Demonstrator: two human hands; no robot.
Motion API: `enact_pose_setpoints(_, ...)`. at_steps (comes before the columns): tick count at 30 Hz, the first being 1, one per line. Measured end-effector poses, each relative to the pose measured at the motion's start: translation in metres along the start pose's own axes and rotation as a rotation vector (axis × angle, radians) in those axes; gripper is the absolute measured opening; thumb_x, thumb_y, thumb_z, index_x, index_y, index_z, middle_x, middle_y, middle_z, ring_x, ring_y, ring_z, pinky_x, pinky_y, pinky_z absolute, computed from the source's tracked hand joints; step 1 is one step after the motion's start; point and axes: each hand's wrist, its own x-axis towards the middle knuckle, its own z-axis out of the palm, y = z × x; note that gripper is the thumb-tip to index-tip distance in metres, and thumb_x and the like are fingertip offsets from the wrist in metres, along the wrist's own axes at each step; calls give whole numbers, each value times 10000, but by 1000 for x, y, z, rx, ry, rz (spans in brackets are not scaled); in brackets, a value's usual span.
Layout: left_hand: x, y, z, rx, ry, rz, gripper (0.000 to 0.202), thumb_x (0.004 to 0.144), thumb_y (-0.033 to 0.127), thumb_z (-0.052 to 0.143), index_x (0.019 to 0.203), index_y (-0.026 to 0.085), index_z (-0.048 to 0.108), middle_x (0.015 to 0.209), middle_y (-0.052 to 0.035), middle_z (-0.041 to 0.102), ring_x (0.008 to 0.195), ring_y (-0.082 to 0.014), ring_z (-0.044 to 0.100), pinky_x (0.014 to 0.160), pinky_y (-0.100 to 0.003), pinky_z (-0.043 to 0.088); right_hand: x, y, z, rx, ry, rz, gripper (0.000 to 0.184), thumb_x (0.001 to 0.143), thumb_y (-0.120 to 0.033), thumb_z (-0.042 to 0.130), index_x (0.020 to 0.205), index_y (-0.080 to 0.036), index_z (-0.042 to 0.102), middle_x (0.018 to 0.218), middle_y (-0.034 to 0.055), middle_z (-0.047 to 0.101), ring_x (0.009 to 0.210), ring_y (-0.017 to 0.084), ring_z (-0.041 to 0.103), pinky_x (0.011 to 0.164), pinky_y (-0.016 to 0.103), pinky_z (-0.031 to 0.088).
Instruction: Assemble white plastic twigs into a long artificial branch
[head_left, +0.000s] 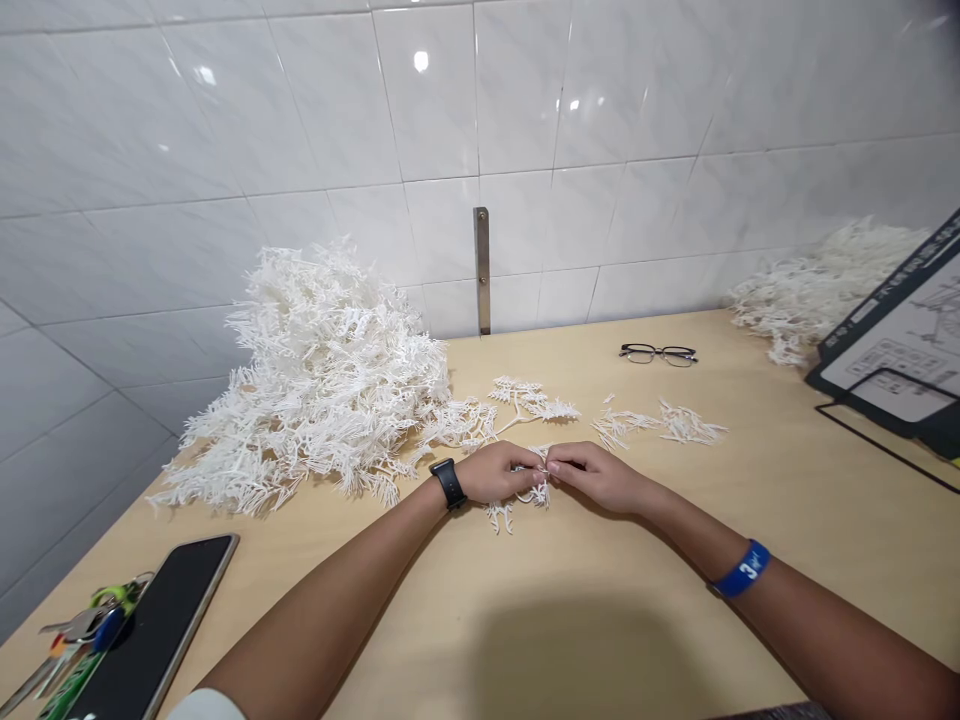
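"What lay on the left?"

"A bunch of keys (86, 635) against a smartphone (161, 620) at the near edge, with a tall heap of white branching sprigs (322, 390) farther off."

"And the hands?"

"The left hand (496, 472) pinched a white sprig (537, 495) just above the table (420, 630); to its right, the right hand (596, 476) pinched it too, fingertips nearly meeting."

"Farther right?"

"Loose white fragments (690, 426), black-rimmed eyeglasses (658, 352) beyond them, then a smaller white heap (817, 280) at the far right, partly behind a dark-edged printed panel (911, 350)."
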Motion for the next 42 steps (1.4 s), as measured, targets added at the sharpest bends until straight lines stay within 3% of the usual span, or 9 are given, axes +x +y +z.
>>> enact_pose_setpoints(6, 0, 3, 0, -64, -20, 43, 443, 909, 516, 454, 793, 124, 624, 648, 16, 474, 621, -89, 394, 602, -203, 339, 0, 3, 0, 143, -10, 28, 459, 930, -563, 429, 672, -183, 440, 651, -22, 393, 615, 122, 345, 582, 261, 281)
enact_pose_setpoints(12, 2, 7, -1, -77, -23, 73, 415, 912, 495, 460, 790, 130, 614, 759, -22, 540, 734, -122, 474, 713, -226, 403, 0, 5, -1, 243, -35, 21, 456, 919, -569, 452, 673, -185, 429, 658, -22, 390, 621, 120, 347, 584, 262, 294)
enact_pose_setpoints(15, 2, 8, 0, -73, 8, 91, 414, 915, 491, 455, 793, 129, 613, 803, -32, 555, 780, -130, 493, 753, -233, 412, 1, 3, 2, 153, 16, 30, 442, 933, -528, 434, 652, -187, 410, 641, -26, 389, 608, 119, 351, 577, 259, 297)
enact_pose_setpoints(18, 1, 8, 2, -87, 38, 32, 416, 918, 487, 442, 792, 126, 605, 749, -15, 543, 714, -113, 476, 694, -224, 402, 2, -1, 6, -12, 115, 45, 392, 950, -448, 413, 658, -187, 425, 631, -24, 421, 609, 124, 384, 583, 257, 308)
enact_pose_setpoints(23, 1, 8, 4, -126, 81, -63, 399, 915, 464, 421, 735, 135, 556, 643, 18, 470, 615, -91, 402, 591, -212, 351, -1, -6, 8, -187, 153, 23, 245, 947, -390, 461, 834, -188, 543, 728, -2, 542, 662, 141, 465, 609, 256, 344)
enact_pose_setpoints(29, 2, 5, 3, -101, 65, -63, 397, 894, 470, 408, 683, 146, 499, 622, 19, 421, 601, -91, 376, 563, -211, 324, -1, -4, 10, -168, 91, -97, 253, 943, -287, 423, 736, -186, 526, 732, 14, 542, 671, 143, 491, 636, 260, 368)
enact_pose_setpoints(36, 1, 1, 6, -45, 48, -32, 235, 786, 233, 458, 574, 157, 390, 558, 42, 306, 555, -73, 293, 541, -220, 265, 1, -1, 11, -129, 30, -103, 186, 810, -162, 432, 626, -193, 441, 629, -16, 460, 596, 125, 418, 577, 249, 315)
enact_pose_setpoints(39, 1, 4, 5, -92, 80, -31, 273, 824, 261, 456, 578, 157, 401, 549, 45, 334, 541, -69, 306, 531, -218, 266, -1, -1, 9, -99, 25, -87, 180, 780, -162, 421, 605, -198, 405, 601, -18, 450, 582, 125, 407, 570, 250, 310)
enact_pose_setpoints(42, 0, 8, 2, -156, 109, -50, 334, 880, 362, 453, 632, 142, 495, 582, 26, 456, 557, -77, 393, 546, -211, 319, -3, -2, 4, -181, 152, -18, 231, 810, -213, 419, 588, -201, 357, 569, -22, 418, 560, 124, 387, 552, 253, 283)
